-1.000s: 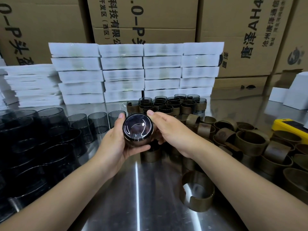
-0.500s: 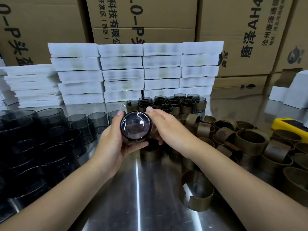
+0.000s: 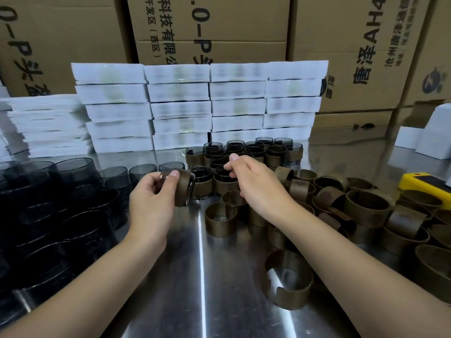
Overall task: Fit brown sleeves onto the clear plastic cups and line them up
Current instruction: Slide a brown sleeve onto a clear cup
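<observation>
My left hand (image 3: 151, 203) grips a clear cup wearing a brown sleeve (image 3: 183, 189), tilted on its side just left of the sleeved cups. My right hand (image 3: 253, 184) hovers over the front of the lined-up sleeved cups (image 3: 246, 154), fingers loosely curled and holding nothing. Bare smoky cups (image 3: 136, 173) stand in a row to the left, with more stacked cups (image 3: 61, 206) at the far left. Loose brown sleeves (image 3: 366, 206) lie heaped on the right, one sleeve (image 3: 220, 219) standing just below my right hand.
The steel table (image 3: 202, 289) shines in front of me, with an open brown sleeve (image 3: 288, 286) lying near my right forearm. White flat boxes (image 3: 195, 106) are stacked behind the cups. A yellow device (image 3: 424, 185) sits at the right edge. Cardboard cartons form the back wall.
Both hands held the sleeved cup with its base facing me. Now my right hand has let go and moved right, and my left hand has turned the cup sideways and lowered it toward the row.
</observation>
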A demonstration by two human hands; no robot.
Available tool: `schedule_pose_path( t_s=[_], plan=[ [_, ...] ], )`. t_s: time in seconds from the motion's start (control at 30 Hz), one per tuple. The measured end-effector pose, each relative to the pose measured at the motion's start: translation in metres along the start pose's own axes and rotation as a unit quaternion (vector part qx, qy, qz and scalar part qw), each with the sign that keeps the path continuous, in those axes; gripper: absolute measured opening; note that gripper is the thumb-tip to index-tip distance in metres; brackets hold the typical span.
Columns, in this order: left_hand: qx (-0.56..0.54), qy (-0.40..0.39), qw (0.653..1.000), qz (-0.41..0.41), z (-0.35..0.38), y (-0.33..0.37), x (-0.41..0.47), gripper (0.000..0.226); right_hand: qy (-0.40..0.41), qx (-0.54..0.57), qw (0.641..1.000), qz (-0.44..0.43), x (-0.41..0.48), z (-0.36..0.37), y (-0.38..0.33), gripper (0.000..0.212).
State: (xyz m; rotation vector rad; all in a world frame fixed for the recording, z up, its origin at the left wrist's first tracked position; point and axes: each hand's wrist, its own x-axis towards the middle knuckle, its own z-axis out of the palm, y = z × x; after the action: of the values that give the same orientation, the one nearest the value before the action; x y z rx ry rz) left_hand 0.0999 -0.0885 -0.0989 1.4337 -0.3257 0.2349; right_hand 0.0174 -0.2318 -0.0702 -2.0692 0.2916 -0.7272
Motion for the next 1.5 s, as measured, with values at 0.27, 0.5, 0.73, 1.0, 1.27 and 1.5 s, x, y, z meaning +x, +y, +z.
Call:
schedule_pose_path(
  t_s=[0.27,0.5,0.73,1.0,1.27,1.5],
  plan=[
    [0.240,-0.061,0.967,0.065,-0.004,-0.006,0.000,0.031,0.007,-0.014,1.000,0.005,-0.001,0.001,-0.002,0.042],
    [0.235,-0.146,0.958,0.071,-0.004,-0.012,-0.002,0.028,0.008,-0.017,1.000,0.004,-0.001,0.001,-0.002,0.038],
    [0.204,-0.179,0.961,0.059,-0.002,-0.009,-0.007,0.038,0.002,-0.021,1.000,0.006,-0.002,0.002,-0.002,0.034],
    [0.131,-0.155,0.979,-0.038,0.001,-0.021,0.001,0.047,-0.011,-0.017,1.000,0.007,-0.004,0.001,-0.004,0.031],
    [0.185,-0.034,0.982,-0.035,0.006,-0.036,0.021,0.052,-0.028,-0.050,0.998,0.017,-0.006,0.002,-0.002,0.041],
    [0.336,-0.121,0.930,-0.090,0.014,-0.025,0.049,0.067,-0.004,-0.065,0.998,-0.011,-0.003,-0.004,-0.003,0.041]
  ],
)
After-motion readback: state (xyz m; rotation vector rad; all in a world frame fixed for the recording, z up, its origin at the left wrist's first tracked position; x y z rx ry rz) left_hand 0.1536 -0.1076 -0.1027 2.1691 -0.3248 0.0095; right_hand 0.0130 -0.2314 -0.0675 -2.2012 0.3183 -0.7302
